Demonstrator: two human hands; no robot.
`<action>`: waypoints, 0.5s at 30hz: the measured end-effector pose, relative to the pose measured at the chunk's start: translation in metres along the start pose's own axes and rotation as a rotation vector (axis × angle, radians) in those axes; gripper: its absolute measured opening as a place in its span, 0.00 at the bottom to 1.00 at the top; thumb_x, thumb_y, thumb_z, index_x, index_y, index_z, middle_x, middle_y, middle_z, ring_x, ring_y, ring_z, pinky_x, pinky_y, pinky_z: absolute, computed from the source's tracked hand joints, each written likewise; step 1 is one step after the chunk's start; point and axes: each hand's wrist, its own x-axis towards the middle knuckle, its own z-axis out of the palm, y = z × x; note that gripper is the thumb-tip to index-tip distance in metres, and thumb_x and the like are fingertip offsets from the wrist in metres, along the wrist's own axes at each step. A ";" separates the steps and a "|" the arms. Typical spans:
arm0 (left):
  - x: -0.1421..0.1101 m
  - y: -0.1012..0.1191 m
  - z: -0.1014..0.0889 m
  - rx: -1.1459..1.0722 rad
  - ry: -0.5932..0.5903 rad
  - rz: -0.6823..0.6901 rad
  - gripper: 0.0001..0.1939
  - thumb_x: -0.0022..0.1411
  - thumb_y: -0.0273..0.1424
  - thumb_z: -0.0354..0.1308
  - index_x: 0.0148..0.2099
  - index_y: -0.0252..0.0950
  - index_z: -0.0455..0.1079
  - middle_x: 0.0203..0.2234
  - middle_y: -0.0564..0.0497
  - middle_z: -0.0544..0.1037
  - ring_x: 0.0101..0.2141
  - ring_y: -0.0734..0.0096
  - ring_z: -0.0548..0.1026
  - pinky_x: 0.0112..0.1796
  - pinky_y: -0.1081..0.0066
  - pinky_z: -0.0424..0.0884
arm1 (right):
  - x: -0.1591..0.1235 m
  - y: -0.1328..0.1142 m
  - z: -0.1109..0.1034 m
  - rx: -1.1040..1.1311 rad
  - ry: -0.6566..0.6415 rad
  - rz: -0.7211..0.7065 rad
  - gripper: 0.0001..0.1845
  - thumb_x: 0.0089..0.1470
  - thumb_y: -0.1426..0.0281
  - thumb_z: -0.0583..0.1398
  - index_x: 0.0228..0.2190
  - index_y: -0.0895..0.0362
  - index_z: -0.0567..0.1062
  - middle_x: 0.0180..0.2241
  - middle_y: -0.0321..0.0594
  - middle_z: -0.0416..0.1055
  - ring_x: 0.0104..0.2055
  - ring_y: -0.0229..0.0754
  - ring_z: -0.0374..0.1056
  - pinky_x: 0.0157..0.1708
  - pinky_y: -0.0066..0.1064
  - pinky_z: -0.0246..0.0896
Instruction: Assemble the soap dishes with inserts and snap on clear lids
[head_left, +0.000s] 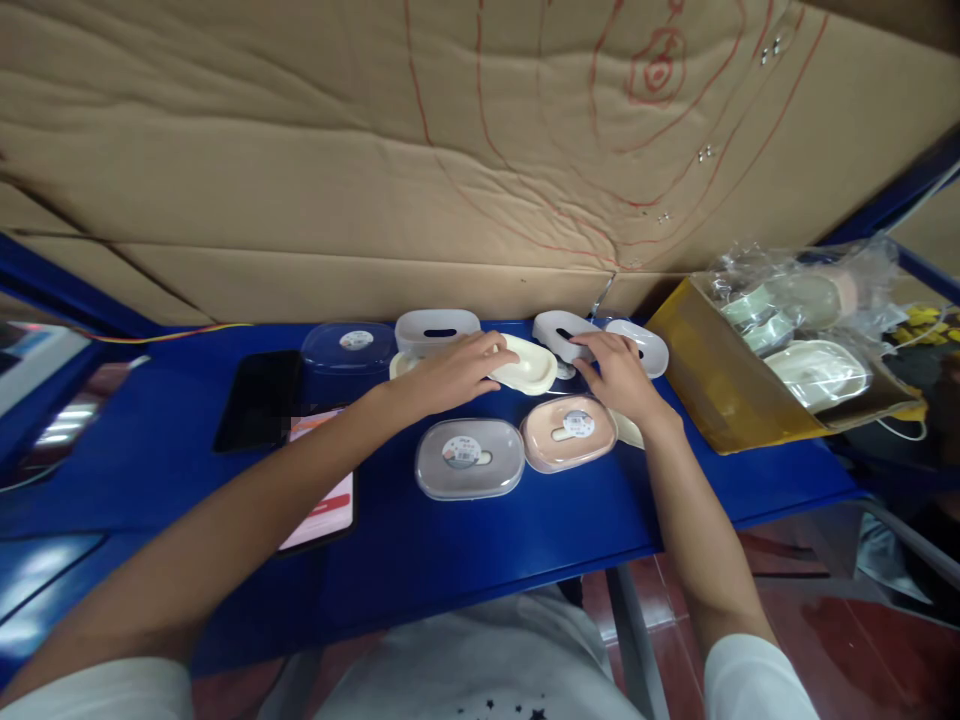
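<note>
My left hand [474,364] grips the end of a cream oval dish [532,368] between thumb and fingers. To its right, my right hand [619,372] has its fingers and thumb closed on the side of a white oval box with a dark slot [556,326]. Another white slotted box [438,324] stands behind my left wrist, with a cream piece [402,364] partly hidden in front of it. Closer to me lie a grey lidded oval box [469,478] and a peach lidded box [551,450], both with round labels. A white oval piece [651,350] rests behind my right hand.
A clear lid [322,345] with a label lies at the back left. Left of my forearm are a black phone [259,400] and a device with a lit screen [330,510]. An open carton [682,370] at right holds plastic-wrapped pieces. Cardboard [300,200] lines the back of the blue table [465,560].
</note>
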 end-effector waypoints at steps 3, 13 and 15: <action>-0.018 -0.019 -0.013 -0.028 -0.044 -0.075 0.22 0.71 0.29 0.62 0.66 0.41 0.71 0.63 0.43 0.74 0.62 0.56 0.74 0.60 0.59 0.71 | 0.000 -0.001 -0.001 0.001 0.045 -0.036 0.21 0.68 0.74 0.54 0.57 0.54 0.78 0.58 0.51 0.79 0.63 0.61 0.72 0.64 0.61 0.58; -0.072 -0.070 -0.029 0.000 -0.137 -0.426 0.17 0.69 0.39 0.59 0.55 0.39 0.76 0.56 0.40 0.80 0.58 0.43 0.77 0.59 0.46 0.72 | 0.025 -0.063 0.024 -0.015 -0.347 -0.153 0.28 0.69 0.57 0.65 0.64 0.54 0.75 0.71 0.54 0.67 0.74 0.61 0.61 0.71 0.58 0.56; -0.070 -0.067 -0.029 -0.016 -0.099 -0.431 0.16 0.71 0.40 0.57 0.55 0.38 0.76 0.56 0.40 0.81 0.59 0.45 0.77 0.60 0.48 0.72 | 0.034 -0.067 0.027 -0.075 -0.403 -0.115 0.32 0.65 0.58 0.70 0.65 0.54 0.74 0.71 0.56 0.66 0.75 0.64 0.59 0.70 0.59 0.56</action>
